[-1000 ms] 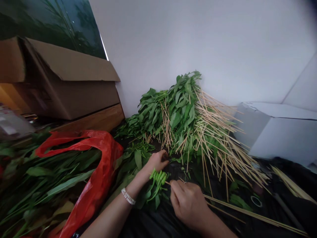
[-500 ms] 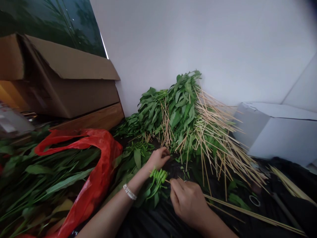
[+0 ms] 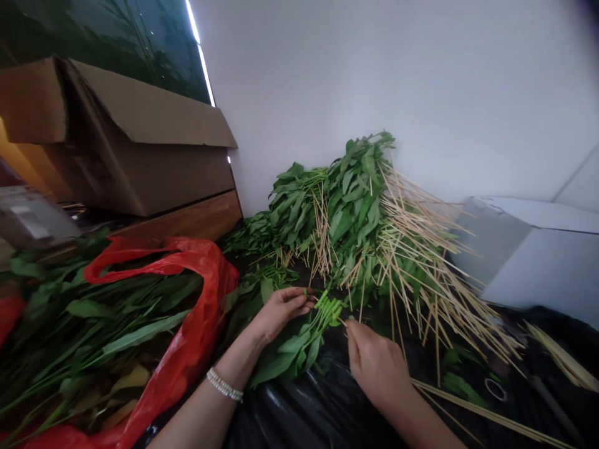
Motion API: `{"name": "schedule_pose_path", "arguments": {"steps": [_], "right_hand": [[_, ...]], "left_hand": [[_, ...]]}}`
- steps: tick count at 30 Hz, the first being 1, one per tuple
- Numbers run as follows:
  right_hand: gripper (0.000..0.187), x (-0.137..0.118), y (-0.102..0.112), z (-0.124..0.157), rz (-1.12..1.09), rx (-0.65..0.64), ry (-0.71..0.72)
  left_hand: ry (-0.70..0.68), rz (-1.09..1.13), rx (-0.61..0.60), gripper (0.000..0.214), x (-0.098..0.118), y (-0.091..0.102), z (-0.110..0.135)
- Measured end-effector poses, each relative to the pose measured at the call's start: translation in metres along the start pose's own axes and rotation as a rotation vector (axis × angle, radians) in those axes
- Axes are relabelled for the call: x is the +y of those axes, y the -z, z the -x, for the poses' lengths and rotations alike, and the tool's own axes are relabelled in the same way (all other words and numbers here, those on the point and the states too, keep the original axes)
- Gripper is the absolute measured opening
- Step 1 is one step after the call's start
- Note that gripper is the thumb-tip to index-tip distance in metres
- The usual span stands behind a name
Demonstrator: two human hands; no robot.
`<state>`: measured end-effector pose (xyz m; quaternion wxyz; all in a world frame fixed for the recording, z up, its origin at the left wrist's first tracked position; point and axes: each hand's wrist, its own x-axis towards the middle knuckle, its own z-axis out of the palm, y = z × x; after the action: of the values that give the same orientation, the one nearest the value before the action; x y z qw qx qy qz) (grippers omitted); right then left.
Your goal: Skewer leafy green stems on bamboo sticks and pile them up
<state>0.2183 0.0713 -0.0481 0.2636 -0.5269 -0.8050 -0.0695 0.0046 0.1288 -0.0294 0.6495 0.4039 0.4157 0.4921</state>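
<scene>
My left hand (image 3: pixel 279 310) lies with its fingers curled over a small bunch of green leafy stems (image 3: pixel 304 333), gripping it on black plastic sheeting (image 3: pixel 299 415). My right hand (image 3: pixel 377 365) is closed in a pinch on a thin bamboo skewer (image 3: pixel 342 322), whose tip meets the cut stem ends of the bunch. A bead bracelet (image 3: pixel 224 385) circles my left wrist. Just beyond both hands rises a big pile of skewered greens (image 3: pixel 360 212) with many sticks fanning to the right.
A red plastic bag (image 3: pixel 187 337) full of loose long leaves (image 3: pixel 93 324) lies at the left. Cardboard boxes (image 3: pixel 140 149) stand at the back left, a white box (image 3: pixel 528 249) at the right. Loose skewers (image 3: pixel 491 415) and a tape ring (image 3: pixel 495 388) lie on the sheeting.
The view has shifted a little. My left hand has flattened onto the bunch, which now lies lower and longer across the sheeting. My right hand has moved up to the stem ends.
</scene>
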Motion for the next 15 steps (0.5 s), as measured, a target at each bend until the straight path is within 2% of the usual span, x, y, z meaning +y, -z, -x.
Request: {"name": "schedule_pose_path", "arguments": {"steps": [8, 15], "right_hand": [[0.024, -0.0038, 0.0030, 0.0000, -0.013, -0.005, 0.008], [0.025, -0.0034, 0.0028, 0.0007, -0.039, 0.003, 0.012]], "left_hand": [[0.007, 0.010, -0.049, 0.028, -0.0007, 0.0006, 0.0006], [-0.054, -0.052, 0.013, 0.030, -0.0011, 0.0016, -0.0005]]}}
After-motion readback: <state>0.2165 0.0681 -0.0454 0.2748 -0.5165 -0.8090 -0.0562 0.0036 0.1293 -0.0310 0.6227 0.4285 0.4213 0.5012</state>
